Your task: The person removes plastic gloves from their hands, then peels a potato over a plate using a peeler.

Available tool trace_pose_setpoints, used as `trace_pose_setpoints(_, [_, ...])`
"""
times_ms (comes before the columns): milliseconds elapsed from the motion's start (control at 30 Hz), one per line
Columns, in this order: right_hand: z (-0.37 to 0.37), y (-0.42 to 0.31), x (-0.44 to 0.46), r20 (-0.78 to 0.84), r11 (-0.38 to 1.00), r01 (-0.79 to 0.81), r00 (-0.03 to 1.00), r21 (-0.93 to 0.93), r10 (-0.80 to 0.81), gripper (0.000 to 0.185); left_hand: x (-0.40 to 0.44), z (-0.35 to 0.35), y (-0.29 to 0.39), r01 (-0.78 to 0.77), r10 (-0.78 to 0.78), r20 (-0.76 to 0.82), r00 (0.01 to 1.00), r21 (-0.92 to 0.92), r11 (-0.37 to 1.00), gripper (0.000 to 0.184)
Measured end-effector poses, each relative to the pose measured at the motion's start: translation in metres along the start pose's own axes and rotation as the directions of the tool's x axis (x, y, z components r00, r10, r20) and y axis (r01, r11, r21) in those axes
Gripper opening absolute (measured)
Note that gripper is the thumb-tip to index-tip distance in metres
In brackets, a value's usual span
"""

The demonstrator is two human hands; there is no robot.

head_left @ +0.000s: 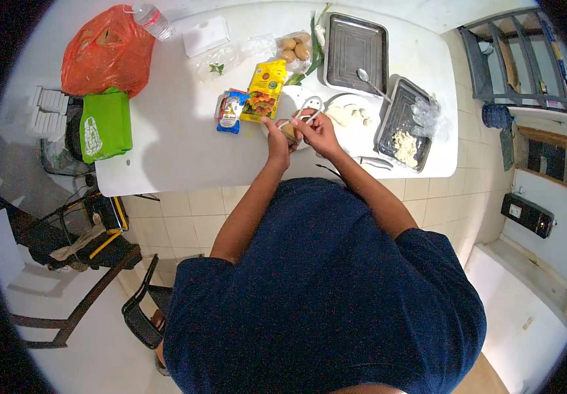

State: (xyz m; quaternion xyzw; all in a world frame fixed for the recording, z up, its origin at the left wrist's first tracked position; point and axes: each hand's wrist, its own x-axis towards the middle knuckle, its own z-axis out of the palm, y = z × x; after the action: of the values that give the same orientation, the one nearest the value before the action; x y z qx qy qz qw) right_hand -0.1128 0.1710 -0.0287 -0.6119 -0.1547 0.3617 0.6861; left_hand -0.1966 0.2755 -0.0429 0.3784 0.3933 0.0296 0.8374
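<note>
At the table's front edge, my left hand (278, 144) is closed around a tan, rounded piece (289, 131) that looks like a potato, mostly hidden by the fingers. My right hand (319, 133) grips a peeler (314, 102) with a white looped handle, its working end against the tan piece. Beyond the hands lies a white plate (289, 100), partly covered by them. A yellow packet (264, 92) and a blue packet (231, 111) are left of it. To the right, a white cutting board (338, 141) carries pale pieces, with a knife (374, 161) near its front.
A dark tray (356, 49) stands at the back; a spoon (365, 77) lies across its corner. Another tray (386, 131) holds pale crumbled food and clear plastic. Bagged brown round items (294, 48), leeks (317, 43), a red bag (106, 52) and a green bag (106, 125) surround the work area.
</note>
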Motion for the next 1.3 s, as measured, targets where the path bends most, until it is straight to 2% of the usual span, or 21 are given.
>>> trace_pose_setpoints(400, [-0.002,0.006,0.002,-0.052,0.999,0.033,0.998,0.022,-0.032,0.024,-0.004,0.004,0.004,0.014,-0.014,-0.012,1.000,0.041,0.999,0.080])
trace_pose_setpoints(600, [-0.003,0.004,0.002,-0.037,1.000,0.019,0.999,0.011,-0.018,0.020,0.002,0.006,0.001,0.065,-0.057,-0.126,0.990,0.062,0.996,0.081])
trace_pose_setpoints(800, [-0.003,0.000,0.002,-0.011,1.000,0.018,1.000,0.019,-0.017,0.016,0.005,0.000,-0.003,0.047,-0.046,-0.046,0.998,0.018,0.999,0.081])
trace_pose_setpoints(900, [-0.003,0.000,0.002,-0.021,0.999,0.033,0.999,0.005,-0.033,0.018,0.004,0.004,-0.002,0.085,-0.079,-0.133,0.988,0.046,0.995,0.080])
trace_pose_setpoints(1067, [0.000,-0.001,0.001,-0.012,0.996,0.089,0.996,-0.004,-0.089,0.016,0.001,0.004,0.001,0.106,-0.096,-0.127,0.987,0.079,0.991,0.078])
trace_pose_setpoints(1300, [-0.004,0.001,0.001,-0.045,0.999,0.024,0.999,-0.027,-0.026,0.019,-0.001,0.007,0.003,0.112,-0.104,-0.129,0.986,0.059,0.992,0.076])
